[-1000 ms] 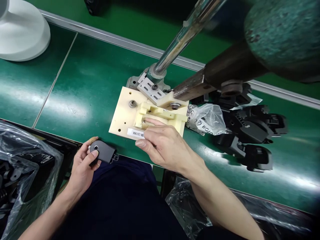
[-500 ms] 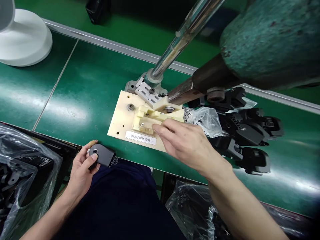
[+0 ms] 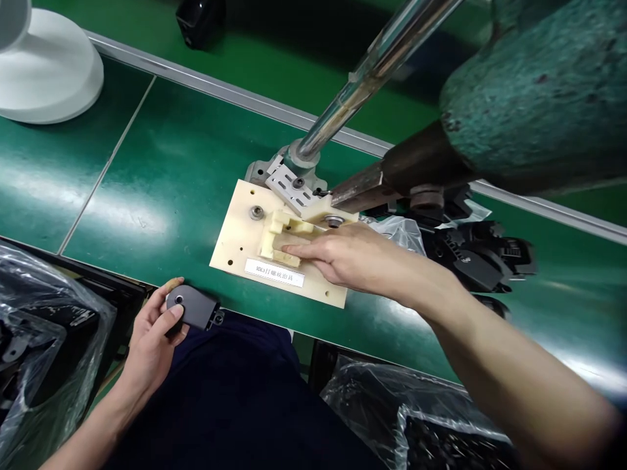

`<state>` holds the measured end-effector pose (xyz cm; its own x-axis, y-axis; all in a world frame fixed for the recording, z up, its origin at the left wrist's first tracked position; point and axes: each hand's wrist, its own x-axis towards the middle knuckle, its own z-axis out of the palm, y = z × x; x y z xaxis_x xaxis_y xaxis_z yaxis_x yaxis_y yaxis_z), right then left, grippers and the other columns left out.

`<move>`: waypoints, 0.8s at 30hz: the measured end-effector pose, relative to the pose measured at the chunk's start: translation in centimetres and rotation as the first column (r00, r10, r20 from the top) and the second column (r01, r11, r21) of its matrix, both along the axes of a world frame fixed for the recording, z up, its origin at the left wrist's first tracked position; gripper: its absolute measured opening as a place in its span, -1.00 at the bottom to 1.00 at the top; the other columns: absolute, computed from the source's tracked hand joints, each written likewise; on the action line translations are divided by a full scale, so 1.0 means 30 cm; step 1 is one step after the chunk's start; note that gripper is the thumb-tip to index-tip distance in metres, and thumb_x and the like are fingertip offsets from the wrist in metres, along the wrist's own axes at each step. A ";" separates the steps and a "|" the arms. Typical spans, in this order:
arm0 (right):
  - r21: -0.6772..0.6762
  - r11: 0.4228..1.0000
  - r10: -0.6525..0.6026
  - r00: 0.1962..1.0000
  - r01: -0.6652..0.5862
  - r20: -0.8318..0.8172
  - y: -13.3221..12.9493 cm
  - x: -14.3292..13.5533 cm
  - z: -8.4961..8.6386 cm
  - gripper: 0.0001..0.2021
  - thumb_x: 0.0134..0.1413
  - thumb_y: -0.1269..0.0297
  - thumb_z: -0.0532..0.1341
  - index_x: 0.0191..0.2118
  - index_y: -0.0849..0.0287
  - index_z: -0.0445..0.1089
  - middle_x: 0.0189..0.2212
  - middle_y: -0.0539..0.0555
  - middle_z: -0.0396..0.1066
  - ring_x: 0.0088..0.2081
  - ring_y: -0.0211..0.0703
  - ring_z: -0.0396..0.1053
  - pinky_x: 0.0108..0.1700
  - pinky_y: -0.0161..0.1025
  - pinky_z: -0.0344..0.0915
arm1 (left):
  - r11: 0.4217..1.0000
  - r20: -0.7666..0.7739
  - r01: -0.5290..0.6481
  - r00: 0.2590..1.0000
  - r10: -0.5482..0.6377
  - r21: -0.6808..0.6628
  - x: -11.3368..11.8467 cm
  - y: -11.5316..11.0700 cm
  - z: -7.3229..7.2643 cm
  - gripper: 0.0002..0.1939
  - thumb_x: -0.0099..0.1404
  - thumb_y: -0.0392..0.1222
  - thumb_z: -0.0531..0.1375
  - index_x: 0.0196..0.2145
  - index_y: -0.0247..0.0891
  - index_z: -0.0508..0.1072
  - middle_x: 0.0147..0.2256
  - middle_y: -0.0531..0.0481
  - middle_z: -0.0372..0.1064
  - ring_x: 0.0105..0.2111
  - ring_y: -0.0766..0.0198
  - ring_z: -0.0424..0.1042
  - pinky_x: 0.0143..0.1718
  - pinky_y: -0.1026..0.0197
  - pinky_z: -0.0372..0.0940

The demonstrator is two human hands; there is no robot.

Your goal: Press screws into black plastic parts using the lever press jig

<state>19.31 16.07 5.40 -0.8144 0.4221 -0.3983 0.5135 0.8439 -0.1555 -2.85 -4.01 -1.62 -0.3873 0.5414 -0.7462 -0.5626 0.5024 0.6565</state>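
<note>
In my left hand (image 3: pixel 155 326), near the bench's front edge, a dark grey plastic housing (image 3: pixel 196 307) with a rounded end and a small hole is gripped between thumb and fingers. My right hand (image 3: pixel 343 256) reaches over the cream plastic fixture (image 3: pixel 271 243), its index finger stretched out and the other fingers curled under. That fingertip touches the floor of the fixture's recess. Anything under the fingertip is hidden. The fixture sits on a cream base plate (image 3: pixel 226 238) with a printed label (image 3: pixel 274 272) along its front.
Behind the fixture rises a metal post (image 3: pixel 337 98), and a green-painted machine body (image 3: pixel 533 98) overhangs the right. Black plastic parts (image 3: pixel 482 254) and a clear bag (image 3: pixel 404 232) lie beyond my right arm. Plastic-lined boxes (image 3: pixel 59 352) stand below the bench. A white round base (image 3: pixel 49 72) is at upper left.
My right index finger has straightened and moved left into the recess, covering the spot where a small shiny metal piece showed. My left hand still holds the housing, slightly further left in view.
</note>
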 end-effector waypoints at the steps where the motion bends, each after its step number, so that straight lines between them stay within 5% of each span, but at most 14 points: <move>1: 0.014 1.000 0.002 0.998 -0.003 0.057 -0.006 0.009 0.007 -0.64 0.14 0.42 0.12 -0.03 -0.10 0.48 -0.44 -0.02 0.50 -0.46 -0.23 0.37 -0.46 -0.32 0.05 | 1.000 -0.006 -0.005 1.000 0.005 -0.002 -0.003 0.002 0.001 -0.45 -0.09 -0.06 0.43 -0.08 -0.09 0.51 -0.34 0.07 0.29 -0.40 0.44 0.27 -0.48 0.49 0.25; 4: 0.061 0.998 0.021 0.986 -0.032 0.168 -0.051 0.047 0.018 -0.56 0.05 0.52 0.13 0.02 0.01 0.46 -0.56 0.01 0.43 -0.57 -0.24 0.26 -0.53 -0.29 -0.10 | 1.000 -0.022 -0.011 1.000 0.011 0.002 -0.014 0.010 0.003 -0.45 -0.10 -0.07 0.42 -0.09 -0.10 0.52 -0.35 0.08 0.29 -0.44 0.45 0.26 -0.51 0.48 0.24; 8: 0.159 0.987 0.005 0.994 -0.022 0.111 -0.154 0.106 -0.001 -0.53 0.03 0.56 0.08 0.06 0.14 0.42 -0.65 -0.01 0.36 -0.64 -0.26 0.19 -0.55 -0.25 -0.18 | 1.000 -0.051 -0.015 0.999 0.015 0.007 -0.025 0.022 0.010 -0.43 -0.10 -0.07 0.41 -0.07 -0.11 0.50 -0.35 0.08 0.31 -0.45 0.43 0.28 -0.53 0.47 0.24; 13: 0.314 0.940 -0.078 0.980 0.133 -0.181 -0.272 0.153 -0.076 -0.69 0.20 0.50 0.05 -0.02 0.27 0.43 -0.60 -0.02 0.40 -0.64 -0.29 0.25 -0.61 -0.26 0.02 | 0.999 -0.073 -0.005 0.997 0.008 0.038 -0.023 0.023 0.026 -0.44 -0.10 -0.09 0.39 -0.07 -0.14 0.50 -0.32 0.06 0.31 -0.49 0.45 0.25 -0.55 0.45 0.25; 17: 0.354 0.886 -0.099 0.869 0.298 -0.485 -0.337 0.156 -0.150 -0.85 0.25 0.46 0.12 -0.21 0.30 0.45 -0.48 0.03 0.45 -0.55 -0.34 0.35 -0.55 -0.35 0.22 | 0.999 -0.069 0.015 0.998 -0.011 0.044 -0.010 0.021 0.035 -0.47 -0.09 -0.10 0.39 -0.09 -0.13 0.51 -0.36 0.08 0.28 -0.47 0.45 0.25 -0.53 0.46 0.26; 24: 0.493 0.755 -0.018 0.765 0.432 -0.644 -0.388 0.145 -0.260 -0.91 0.10 0.53 0.27 -0.30 0.22 0.40 -0.49 0.01 0.45 -0.54 -0.35 0.36 -0.51 -0.40 0.30 | 0.998 -0.084 0.054 0.995 -0.050 0.043 0.010 0.022 0.041 -0.51 -0.05 -0.11 0.38 -0.10 -0.12 0.51 -0.39 0.09 0.27 -0.45 0.42 0.27 -0.51 0.45 0.27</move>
<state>23.66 4.44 -2.40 -0.6307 0.5945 0.4988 0.6834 0.7300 -0.0060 -2.54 -3.36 -0.39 -0.4171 0.5946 -0.6874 -0.4796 0.4985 0.7222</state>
